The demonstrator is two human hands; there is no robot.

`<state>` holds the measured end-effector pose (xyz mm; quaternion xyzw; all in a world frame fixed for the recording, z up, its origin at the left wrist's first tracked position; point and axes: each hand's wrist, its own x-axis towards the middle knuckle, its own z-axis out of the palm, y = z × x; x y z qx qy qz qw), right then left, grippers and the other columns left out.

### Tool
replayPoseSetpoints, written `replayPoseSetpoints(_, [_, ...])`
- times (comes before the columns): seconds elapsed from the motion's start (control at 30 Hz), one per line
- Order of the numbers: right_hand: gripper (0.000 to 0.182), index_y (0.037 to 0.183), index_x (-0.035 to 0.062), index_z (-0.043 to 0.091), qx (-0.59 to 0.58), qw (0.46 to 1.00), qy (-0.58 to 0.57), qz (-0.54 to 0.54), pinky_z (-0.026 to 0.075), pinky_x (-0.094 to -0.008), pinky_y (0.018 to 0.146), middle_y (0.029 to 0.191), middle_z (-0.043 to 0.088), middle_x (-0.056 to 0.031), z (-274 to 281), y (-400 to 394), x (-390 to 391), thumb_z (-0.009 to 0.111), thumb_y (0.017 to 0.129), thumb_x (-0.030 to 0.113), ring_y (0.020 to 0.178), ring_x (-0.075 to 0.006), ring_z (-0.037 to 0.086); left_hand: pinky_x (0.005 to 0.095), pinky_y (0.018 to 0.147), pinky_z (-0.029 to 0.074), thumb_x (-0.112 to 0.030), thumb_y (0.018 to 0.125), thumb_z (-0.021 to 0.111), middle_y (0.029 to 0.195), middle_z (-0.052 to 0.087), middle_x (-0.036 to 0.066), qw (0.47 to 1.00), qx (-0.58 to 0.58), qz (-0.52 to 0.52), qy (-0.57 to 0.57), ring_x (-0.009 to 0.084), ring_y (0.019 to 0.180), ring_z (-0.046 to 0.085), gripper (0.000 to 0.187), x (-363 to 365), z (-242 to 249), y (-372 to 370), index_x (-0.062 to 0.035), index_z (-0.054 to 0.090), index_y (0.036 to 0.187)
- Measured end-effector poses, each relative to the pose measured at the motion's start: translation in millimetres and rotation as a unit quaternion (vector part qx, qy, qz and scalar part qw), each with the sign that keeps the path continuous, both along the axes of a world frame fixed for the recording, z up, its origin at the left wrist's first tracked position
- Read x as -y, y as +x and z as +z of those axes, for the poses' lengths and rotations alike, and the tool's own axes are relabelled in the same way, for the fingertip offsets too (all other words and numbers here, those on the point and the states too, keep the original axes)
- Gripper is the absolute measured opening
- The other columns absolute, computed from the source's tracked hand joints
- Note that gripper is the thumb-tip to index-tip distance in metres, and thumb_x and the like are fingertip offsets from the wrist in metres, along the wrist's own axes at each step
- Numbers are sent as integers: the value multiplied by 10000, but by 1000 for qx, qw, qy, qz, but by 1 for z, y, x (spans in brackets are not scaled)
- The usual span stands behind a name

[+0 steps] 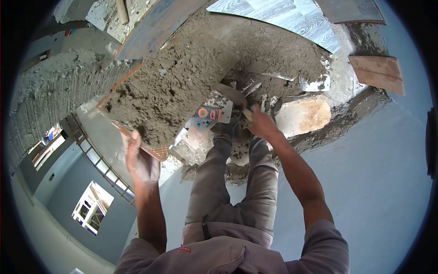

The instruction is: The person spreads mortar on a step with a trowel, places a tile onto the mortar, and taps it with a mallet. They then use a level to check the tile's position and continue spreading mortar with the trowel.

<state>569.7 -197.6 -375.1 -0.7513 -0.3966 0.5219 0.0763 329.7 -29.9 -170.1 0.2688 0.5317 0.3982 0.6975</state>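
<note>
My left hand (139,157) grips the lower left corner of a tile (158,153), its thumb on the upper side. Grey-brown mortar (169,86) lies thickly over that tile, which is held up and tilted. My right hand (262,122) is closed round the handle of a trowel (232,95), whose blade is near the right edge of the mortar. Below the blade is a printed bag (207,116) with orange and white marks, close to my feet.
A wood-patterned tile (283,18) lies at the top. A reddish tile (378,74) leans at the right by the blue wall (365,182). A pale stained slab (303,116) sits right of my feet. A rough ledge (59,86) runs along the left.
</note>
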Motion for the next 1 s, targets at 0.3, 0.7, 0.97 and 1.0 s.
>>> replayPoseSetpoints(0.3, [430,1161,82,448,4,967,58,-248,479,-386,752,950,600,-236,70,12,107,617,770,143,904,-399,586,435,964,380,-139,865,542,1231,440,84,999,-13,28,-14,232,1135,449,556,14,22,62,-115,263,1346])
replayPoseSetpoints(0.7, [438,1199,55,444,-48,911,47,-407,466,-317,707,842,608,-126,86,27,67,618,821,190,746,-199,569,432,867,482,-227,901,525,1114,556,131,997,60,43,-22,257,1000,571,356,2,23,105,-5,451,1169])
replayPoseSetpoints(0.97, [386,1158,40,487,-48,884,64,-460,437,-259,519,692,568,-45,102,15,100,627,823,172,561,-85,495,447,833,512,-183,895,530,1113,544,144,999,30,27,29,274,991,582,383,4,27,104,2,397,1204])
replayPoseSetpoints(1.0, [379,1152,33,490,-19,897,93,-431,442,-263,524,692,566,-44,104,14,102,624,826,172,565,-89,501,443,834,510,-188,886,548,1130,534,140,998,46,36,23,277,985,581,427,5,28,107,-15,371,1233])
